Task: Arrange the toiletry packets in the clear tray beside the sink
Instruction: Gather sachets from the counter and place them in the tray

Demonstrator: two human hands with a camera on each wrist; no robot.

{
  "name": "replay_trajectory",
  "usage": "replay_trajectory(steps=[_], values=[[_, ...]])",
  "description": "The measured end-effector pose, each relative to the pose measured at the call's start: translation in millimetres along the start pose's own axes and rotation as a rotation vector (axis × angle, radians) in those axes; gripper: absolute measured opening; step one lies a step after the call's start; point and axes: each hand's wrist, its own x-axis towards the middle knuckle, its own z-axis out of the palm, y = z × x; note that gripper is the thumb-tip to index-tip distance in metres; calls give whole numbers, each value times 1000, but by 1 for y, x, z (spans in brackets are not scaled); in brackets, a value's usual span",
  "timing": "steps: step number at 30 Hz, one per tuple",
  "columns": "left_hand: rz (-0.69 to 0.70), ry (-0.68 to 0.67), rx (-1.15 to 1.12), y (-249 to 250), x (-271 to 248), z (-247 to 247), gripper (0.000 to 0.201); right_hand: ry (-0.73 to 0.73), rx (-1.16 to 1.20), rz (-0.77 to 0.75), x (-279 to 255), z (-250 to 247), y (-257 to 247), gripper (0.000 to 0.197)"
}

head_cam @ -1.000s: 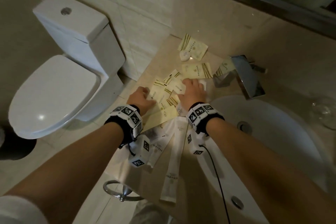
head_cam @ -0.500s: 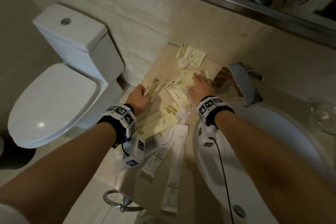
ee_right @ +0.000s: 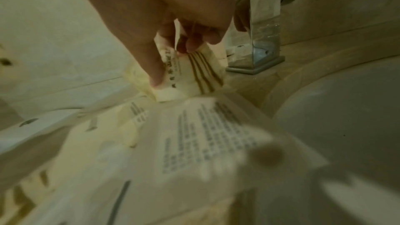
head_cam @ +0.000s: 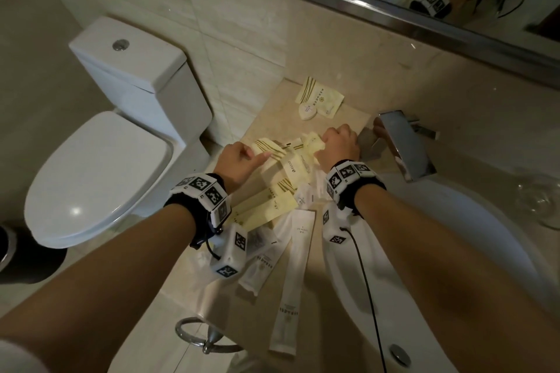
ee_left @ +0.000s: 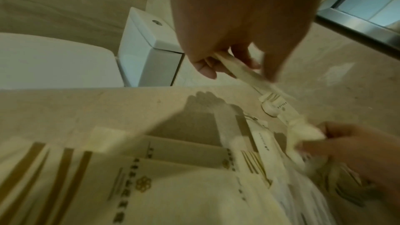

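Cream toiletry packets with gold stripes (head_cam: 272, 206) lie in a loose pile on the beige counter (head_cam: 272, 124), with long white packets (head_cam: 294, 281) nearer me. My left hand (head_cam: 257, 154) pinches one striped cream packet (head_cam: 269, 147) above the pile; the left wrist view shows that packet (ee_left: 238, 73) between thumb and fingers. My right hand (head_cam: 324, 145), close to the faucet, grips a crumpled cream packet (head_cam: 312, 142), and its fingers curl round that packet (ee_right: 194, 74) in the right wrist view. One more packet (head_cam: 319, 97) and a small white bar (head_cam: 307, 112) sit at the back. I cannot make out a clear tray.
A chrome faucet (head_cam: 403, 145) stands right of my right hand, over the white sink basin (head_cam: 454, 236). A glass (head_cam: 542, 200) sits at the far right. The toilet (head_cam: 100, 166) is to the left below the counter edge, a towel ring (head_cam: 206, 339) hangs at its front.
Both hands have lifted off the pile and come closer together, each with a cream packet. The right hand, which lay on the packets before, now grips one.
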Motion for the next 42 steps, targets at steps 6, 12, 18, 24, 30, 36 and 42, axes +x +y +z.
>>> replay_trajectory(steps=[6,12,18,24,30,36,42], values=[[7,158,47,15,1,2,34,-5,421,56,-17,-29,-1,19],[247,230,89,63,-8,23,30,-79,678,3,-42,-75,3,53],[348,238,127,118,-25,53,14,91,856,17,-63,-124,36,51],[445,110,79,175,-52,110,13,205,997,136,-98,-173,112,31],[542,-124,130,228,-100,196,32,317,1072,259,-139,-200,210,14],[525,-273,157,254,-142,291,25,368,1430,318,-182,-220,301,14],[571,-350,126,271,-181,378,29,341,1598,295,-225,-219,385,20]])
